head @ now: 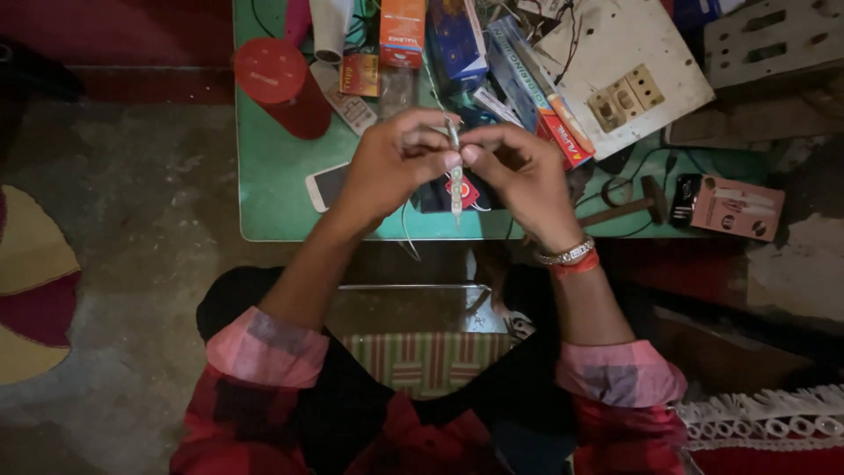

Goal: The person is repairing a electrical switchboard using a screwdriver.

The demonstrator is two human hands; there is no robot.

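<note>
My left hand [394, 164] and my right hand [520, 173] meet above the near edge of a green table [272, 189]. Between the fingertips of both hands hangs a thin pale strip [455, 171] with small lumps along it, held upright. A fine white wire trails down from it. My right wrist wears a metal watch band and a red thread.
On the table lie a red cylinder [283, 85], a white phone [325, 186], several coloured boxes [457, 40], a white board with switches [624, 66], a hammer [629, 208] and a pink box [737, 208]. A striped cloth [426, 361] covers my lap.
</note>
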